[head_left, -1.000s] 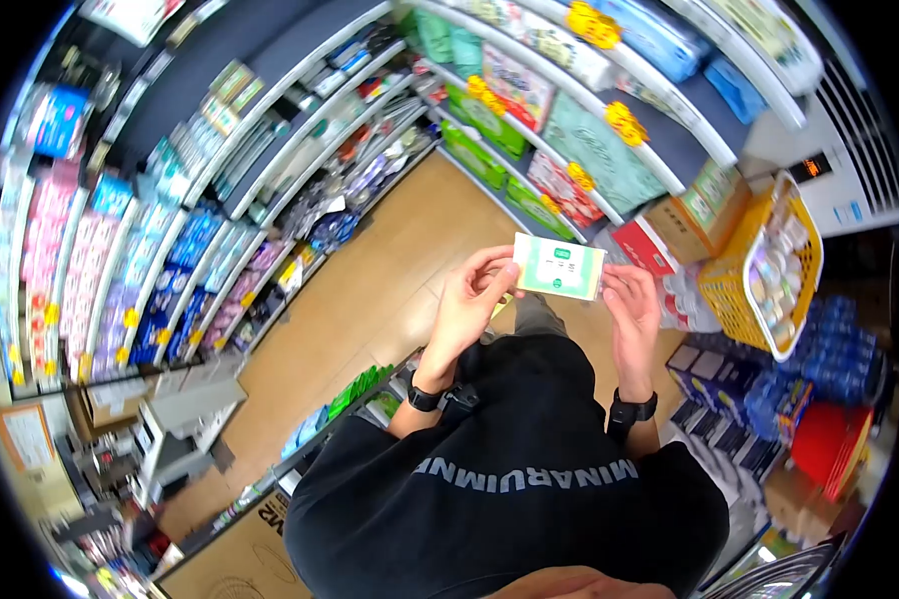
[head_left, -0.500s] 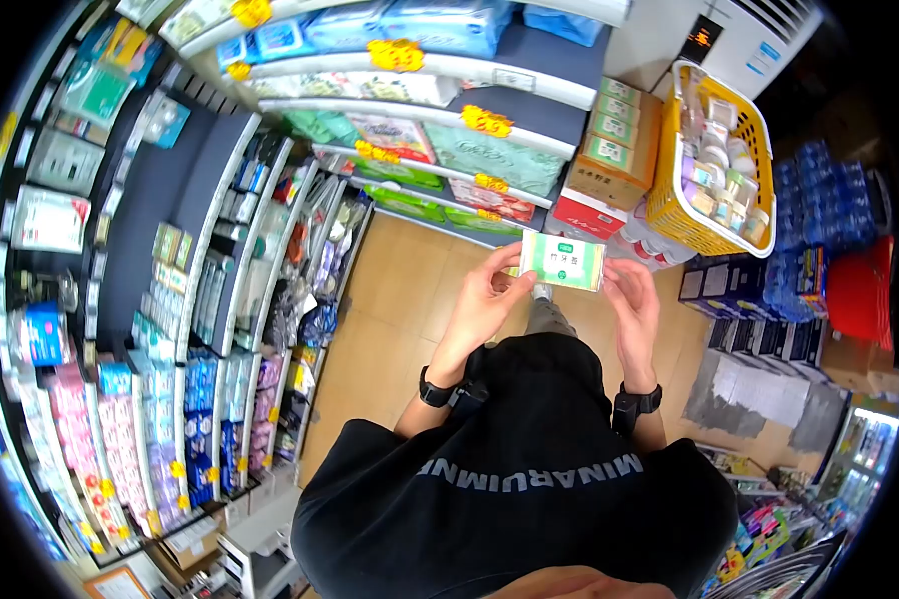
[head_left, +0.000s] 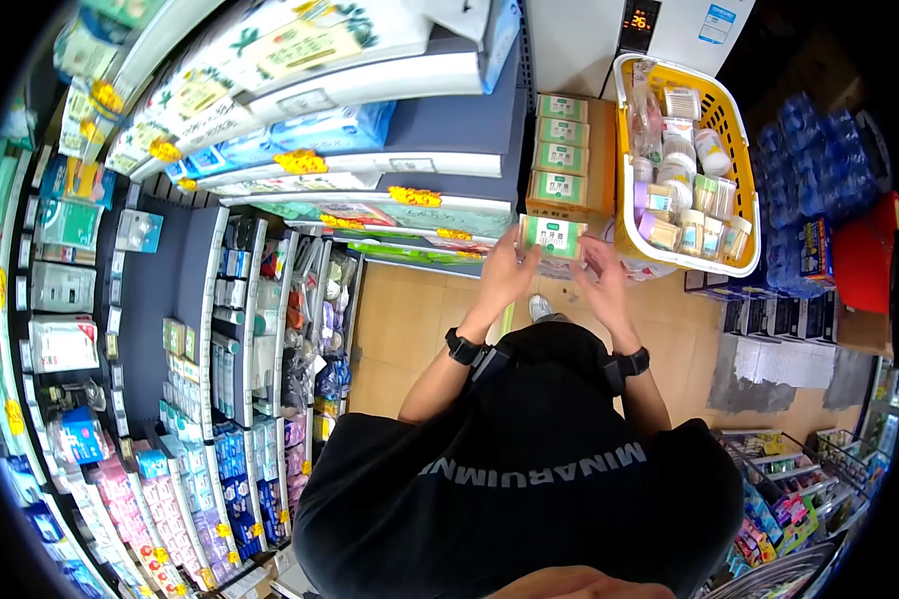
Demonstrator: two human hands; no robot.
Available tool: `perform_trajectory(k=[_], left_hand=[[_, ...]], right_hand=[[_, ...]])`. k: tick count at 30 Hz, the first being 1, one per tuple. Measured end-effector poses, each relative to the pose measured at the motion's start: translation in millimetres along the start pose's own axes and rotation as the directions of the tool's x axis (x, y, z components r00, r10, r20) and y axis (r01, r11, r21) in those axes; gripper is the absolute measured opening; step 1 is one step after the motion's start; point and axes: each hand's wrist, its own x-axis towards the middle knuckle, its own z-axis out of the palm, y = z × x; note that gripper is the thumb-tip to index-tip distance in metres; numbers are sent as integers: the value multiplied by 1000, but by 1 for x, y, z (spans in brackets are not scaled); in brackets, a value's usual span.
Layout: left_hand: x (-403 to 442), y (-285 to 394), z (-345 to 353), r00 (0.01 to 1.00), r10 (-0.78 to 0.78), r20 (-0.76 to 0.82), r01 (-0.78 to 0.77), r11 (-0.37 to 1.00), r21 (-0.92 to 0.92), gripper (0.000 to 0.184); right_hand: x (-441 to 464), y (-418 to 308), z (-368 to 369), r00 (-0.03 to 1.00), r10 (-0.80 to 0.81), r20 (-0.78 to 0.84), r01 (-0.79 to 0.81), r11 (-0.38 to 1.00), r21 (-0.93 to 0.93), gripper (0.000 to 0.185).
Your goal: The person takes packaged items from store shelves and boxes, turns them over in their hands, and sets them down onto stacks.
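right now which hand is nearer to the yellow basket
Right. The right hand is by the right edge of the packet, below-left of the yellow basket in view; the left hand is at the packet's left edge, farther away.

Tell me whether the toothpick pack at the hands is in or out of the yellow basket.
Out: the toothpick pack is between the left hand and right hand, beside the yellow basket, outside its rim.

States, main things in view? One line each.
Green-and-white pack: held, label facing camera.
Left hand: gripping pack's left side.
Right hand: holding pack's right edge.
Yellow basket: uncovered, filled with containers.
Cardboard box: similar packs lined up at top.
Display: lit.
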Motion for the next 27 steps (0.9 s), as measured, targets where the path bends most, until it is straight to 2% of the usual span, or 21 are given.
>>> perform_trajectory(k=[3, 5, 6, 8, 9, 12, 15, 25, 27], left_hand=[[36, 0, 15, 999, -44, 29, 43, 998, 54, 54], [56, -7, 27, 999, 33, -25, -29, 990, 139, 56], [66, -15, 33, 999, 27, -16, -25, 990, 142, 56], [84, -27, 47, 988, 140, -66, -131, 984, 117, 57], [89, -28, 48, 994, 76, -82, -60, 980, 188, 60], [108, -31, 64, 995, 65, -73, -52, 983, 173, 59], [121, -36, 68, 996, 48, -74, -36, 987, 155, 55], [128, -42, 75, 996, 11, -83, 7, 975, 220, 56], [128, -42, 77, 994, 46, -99, -21, 972, 233, 59]], right_hand=[[27, 10, -1, 1000, -16, -21, 14, 996, -92, 45], [42, 27, -1, 995, -77, -57, 62, 972, -227, 46], [48, 32, -1, 996, -67, -61, 52, 973, -223, 46], [61, 35, -1, 996, -75, -53, 60, 968, -245, 46], [70, 45, 10, 996, -53, -66, 36, 972, -232, 48], [85, 44, -4, 991, -105, -83, 73, 945, -320, 50], [95, 52, -4, 978, -180, -107, 133, 928, -347, 50], [108, 68, -3, 990, -113, -85, 83, 950, -303, 49], [110, 67, -3, 993, -81, -81, 53, 952, -302, 49]])
